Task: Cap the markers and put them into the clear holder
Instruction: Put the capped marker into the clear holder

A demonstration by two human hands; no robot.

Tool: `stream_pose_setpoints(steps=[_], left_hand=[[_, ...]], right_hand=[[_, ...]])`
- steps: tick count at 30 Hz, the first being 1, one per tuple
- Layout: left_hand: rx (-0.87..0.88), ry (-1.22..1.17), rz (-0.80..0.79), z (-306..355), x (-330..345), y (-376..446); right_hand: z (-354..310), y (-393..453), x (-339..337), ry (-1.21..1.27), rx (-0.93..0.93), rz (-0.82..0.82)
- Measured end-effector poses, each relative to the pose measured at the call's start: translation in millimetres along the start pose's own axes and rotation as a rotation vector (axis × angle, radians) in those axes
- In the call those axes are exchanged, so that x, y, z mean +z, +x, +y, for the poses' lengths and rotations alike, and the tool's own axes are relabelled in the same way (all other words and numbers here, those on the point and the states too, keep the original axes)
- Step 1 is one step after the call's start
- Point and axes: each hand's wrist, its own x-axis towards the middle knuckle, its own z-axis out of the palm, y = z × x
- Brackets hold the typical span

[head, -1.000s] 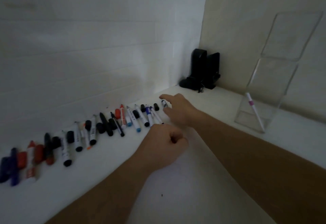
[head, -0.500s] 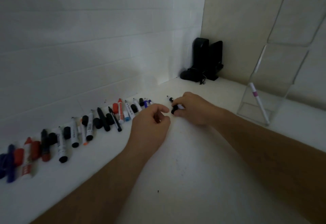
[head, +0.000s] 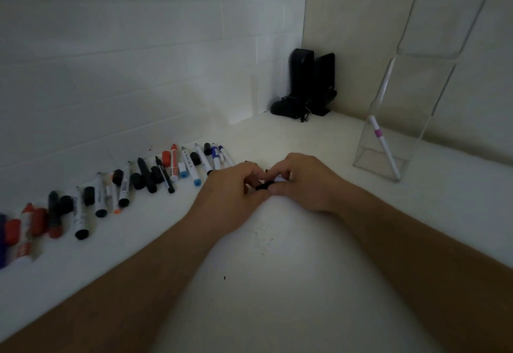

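A small marker (head: 278,180) with a black cap (head: 264,185) is pinched between both hands over the white desk (head: 277,283). The right hand (head: 306,183) fingers curl around its pale barrel; the left hand (head: 236,194) fingertips close on the cap. Left of the hands lies the row of loose markers (head: 125,186); right of them stands the clear holder (head: 410,97) with a pink-banded pen (head: 384,147) leaning inside.

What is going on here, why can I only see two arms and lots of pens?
The camera sits on a person's head, looking down, so you see only their arms. The left hand and right hand meet over the white table, pinching one small marker with a black cap between them. A row of markers and loose caps lies along the wall. On the right stands the clear holder, with one pink-banded pen leaning inside. Black objects stand in the corner.
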Motion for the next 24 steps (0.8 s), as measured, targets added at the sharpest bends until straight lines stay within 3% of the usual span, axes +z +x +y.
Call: stream_pose_setpoints(steps=[3, 8, 11, 14, 19, 24], left_hand=[[-0.075, -0.113, 0.068, -5, -3, 4], [-0.222, -0.715, 0.13, -16, -10, 7], [-0.224, -0.879, 0.124, -19, -9, 8], [-0.208, -0.934, 0.125, -20, -9, 8], [-0.183, -0.805, 0.151, -22, -9, 9], [-0.232, -0.764, 0.187, -25, -8, 11]], right_hand=[[6, 2, 0, 0.02, 0.048, 0.056], [4, 4, -4, 0.272, 0.163, 0.198], [4, 6, -4, 0.266, 0.171, 0.243], [3, 8, -1, 0.168, 0.124, 0.259], [-1, 4, -3, 0.128, 0.074, 0.227], [-3, 0, -8, 0.203, -0.005, 0.251]])
